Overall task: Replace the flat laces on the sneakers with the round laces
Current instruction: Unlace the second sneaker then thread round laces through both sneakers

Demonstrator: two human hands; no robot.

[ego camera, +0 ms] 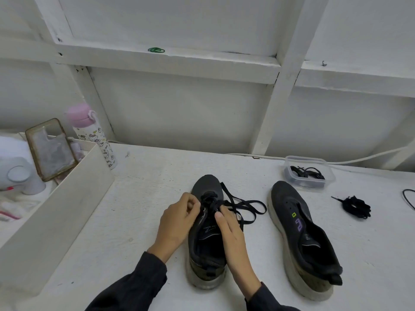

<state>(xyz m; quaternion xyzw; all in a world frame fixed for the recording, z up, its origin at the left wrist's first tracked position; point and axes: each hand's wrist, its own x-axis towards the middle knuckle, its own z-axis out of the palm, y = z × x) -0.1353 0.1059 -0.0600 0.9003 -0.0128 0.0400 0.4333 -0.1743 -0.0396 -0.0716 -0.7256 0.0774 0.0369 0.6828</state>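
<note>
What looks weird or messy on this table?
The right sneaker has no lace at all. The flat lace on the left sneaker spills loosely sideways. A black lace bundle lies alone on the table, outside the clear box.

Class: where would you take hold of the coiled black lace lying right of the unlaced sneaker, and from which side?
Probably pinch the coiled black lace from above, across its bunched middle: it lies flat on the table, and only one tip sticks out leftward.
</note>
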